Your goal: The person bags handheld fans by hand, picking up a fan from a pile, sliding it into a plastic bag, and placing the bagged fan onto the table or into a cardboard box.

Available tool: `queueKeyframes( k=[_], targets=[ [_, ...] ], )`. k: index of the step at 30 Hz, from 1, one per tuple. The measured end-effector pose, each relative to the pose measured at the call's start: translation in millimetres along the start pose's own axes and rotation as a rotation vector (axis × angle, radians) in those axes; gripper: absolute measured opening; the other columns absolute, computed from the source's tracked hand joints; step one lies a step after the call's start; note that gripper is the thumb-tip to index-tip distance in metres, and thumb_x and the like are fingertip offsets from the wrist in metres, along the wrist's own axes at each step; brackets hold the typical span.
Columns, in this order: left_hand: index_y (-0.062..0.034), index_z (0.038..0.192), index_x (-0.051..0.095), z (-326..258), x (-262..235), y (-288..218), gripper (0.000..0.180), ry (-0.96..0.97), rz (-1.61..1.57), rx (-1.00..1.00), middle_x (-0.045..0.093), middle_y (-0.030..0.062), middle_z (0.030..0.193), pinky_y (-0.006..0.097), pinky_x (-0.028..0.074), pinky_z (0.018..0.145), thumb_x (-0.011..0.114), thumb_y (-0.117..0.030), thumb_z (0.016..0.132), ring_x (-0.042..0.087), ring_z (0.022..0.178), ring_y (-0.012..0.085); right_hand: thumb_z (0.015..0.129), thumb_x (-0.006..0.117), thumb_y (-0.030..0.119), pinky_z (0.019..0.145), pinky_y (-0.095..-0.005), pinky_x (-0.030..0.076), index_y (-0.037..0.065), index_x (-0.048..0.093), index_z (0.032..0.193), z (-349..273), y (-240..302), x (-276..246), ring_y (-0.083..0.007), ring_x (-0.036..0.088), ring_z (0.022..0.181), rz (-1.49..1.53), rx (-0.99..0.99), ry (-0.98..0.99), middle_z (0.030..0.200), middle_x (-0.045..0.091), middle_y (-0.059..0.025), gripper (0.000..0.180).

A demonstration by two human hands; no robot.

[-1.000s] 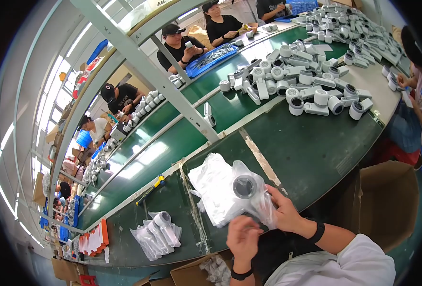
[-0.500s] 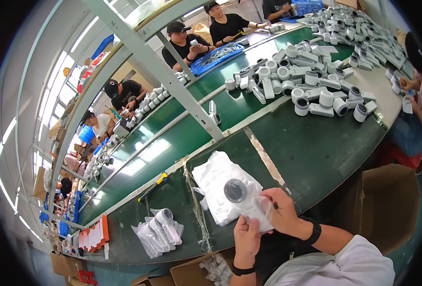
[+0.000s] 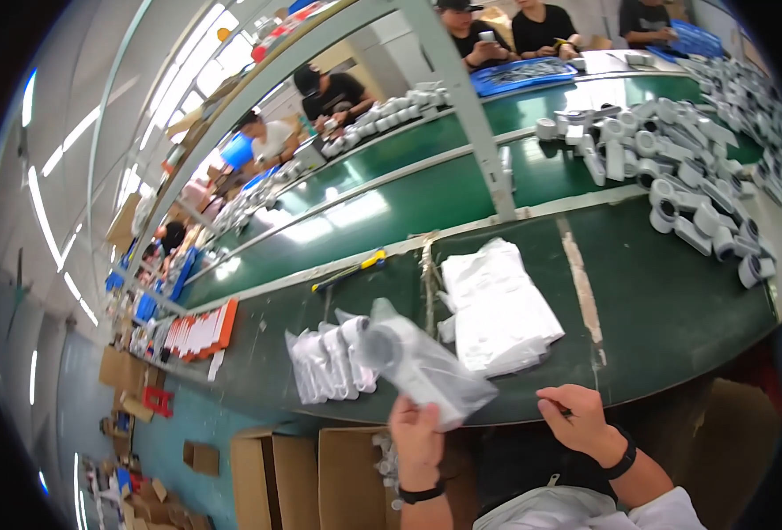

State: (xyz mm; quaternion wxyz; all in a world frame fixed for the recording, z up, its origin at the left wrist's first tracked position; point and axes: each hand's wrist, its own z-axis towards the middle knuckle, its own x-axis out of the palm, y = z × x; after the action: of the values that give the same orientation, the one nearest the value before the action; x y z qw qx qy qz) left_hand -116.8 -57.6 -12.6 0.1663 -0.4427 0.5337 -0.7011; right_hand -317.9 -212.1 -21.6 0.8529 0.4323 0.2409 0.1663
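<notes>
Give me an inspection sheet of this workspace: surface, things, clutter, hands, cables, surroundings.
Surface: green worktop with a pale, rough strip across it.
Things: bagged device, blurred; white stack to its right; row of bagged pieces to its left.
Clutter: yellow-and-black tool near the far edge; orange-and-white stack farther left; heap of loose devices at right.
Hands: left hand grips the bagged device's near end; right hand loosely curled, holding nothing visible.
Cables: nothing seen.
Surroundings: co-workers beyond the green belt; cardboard box below.

White device (image 3: 424, 385), round grey head (image 3: 378, 349), inside clear bag (image 3: 468, 394); slanted, head up-left, in left fingers (image 3: 430, 415).
</notes>
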Motion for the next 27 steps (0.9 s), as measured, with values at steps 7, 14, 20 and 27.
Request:
queueKeyframes(
  k=[7,14,20,27],
  targets=[
    [0.0031,0.132,0.046,21.1,-121.4,-104.2,0.051,-0.751,0.704,0.437,0.062,0.0088,0.103,0.026,0.052,0.064,0.066,0.002,0.084,0.061,0.088,0.0158,0.085,0.068,0.006,0.051,-0.0225,0.042,-0.001,0.069,0.093,-10.2,-16.9,-5.7,-0.0071,0.053,0.056,0.083,0.294,0.101,0.069,0.063,-0.0047,0.010],
    [0.0052,0.125,0.052,84.9,-266.8,-87.5,0.049,-0.952,1.238,0.377,0.065,0.0179,0.105,0.035,0.051,0.079,0.070,-0.003,0.080,0.064,0.090,0.0253,0.084,0.068,0.005,0.052,-0.0222,0.044,-0.001,0.069,0.091,-13.9,-25.3,-2.5,-0.0066,0.055,0.058,0.098,0.322,0.090,0.069,0.065,-0.0051,0.009],
    [0.0056,0.122,0.055,108.5,-278.5,-74.4,0.049,-0.816,1.220,0.311,0.064,0.0245,0.111,0.039,0.047,0.091,0.072,-0.005,0.078,0.063,0.101,0.0336,0.084,0.068,0.005,0.051,-0.0229,0.043,-0.001,0.069,0.089,-14.2,-23.6,-4.1,-0.0078,0.054,0.056,0.041,0.272,0.071,0.069,0.064,-0.0058,0.008],
    [-0.0032,0.125,0.056,105.7,-238.7,-91.6,0.059,-0.725,1.634,0.396,0.042,0.0229,0.139,0.054,0.035,0.102,0.071,-0.037,0.080,0.036,0.131,0.0396,0.084,0.068,0.006,0.049,-0.0234,0.042,0.000,0.068,0.088,-11.8,-22.1,0.9,-0.0086,0.053,0.054,0.035,0.230,0.079,0.068,0.063,-0.0064,0.008]
  ],
)
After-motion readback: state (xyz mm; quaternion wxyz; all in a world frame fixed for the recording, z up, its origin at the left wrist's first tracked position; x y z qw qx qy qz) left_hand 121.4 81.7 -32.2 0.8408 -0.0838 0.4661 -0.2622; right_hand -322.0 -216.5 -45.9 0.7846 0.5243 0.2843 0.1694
